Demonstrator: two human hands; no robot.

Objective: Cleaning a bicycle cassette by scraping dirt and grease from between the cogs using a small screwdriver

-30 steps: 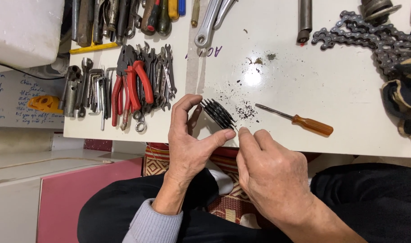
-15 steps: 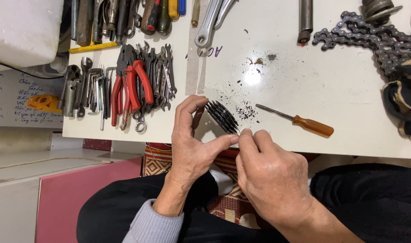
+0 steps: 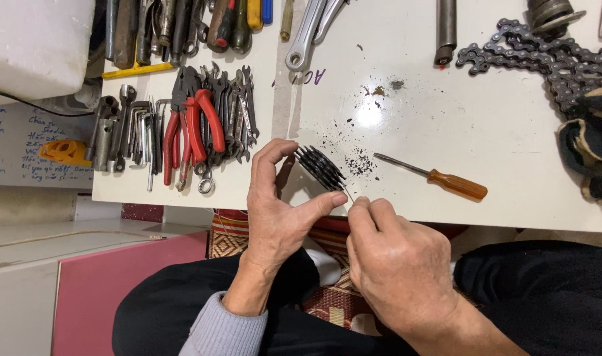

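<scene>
Cassette of black bicycle sprockets (image 3: 322,168) pinched at the counter (image 3: 446,118) edge, both hands on it.

The left hand (image 3: 281,211) grasps the stack, index finger curled over its far end and thumb pressed against the near end; the right hand (image 3: 393,257) is clenched around a thin pick whose tip touches the near sprocket. The stack's long axis runs diagonally, from upper left down toward the right hand. It looks stiff, fairly heavy steel, toothed and probably greasy, so holding it by the end faces seems safest. Black grit (image 3: 360,161) lies just beside it, a wooden-handled screwdriver (image 3: 439,177) near, red pliers (image 3: 192,125) further left.
</scene>
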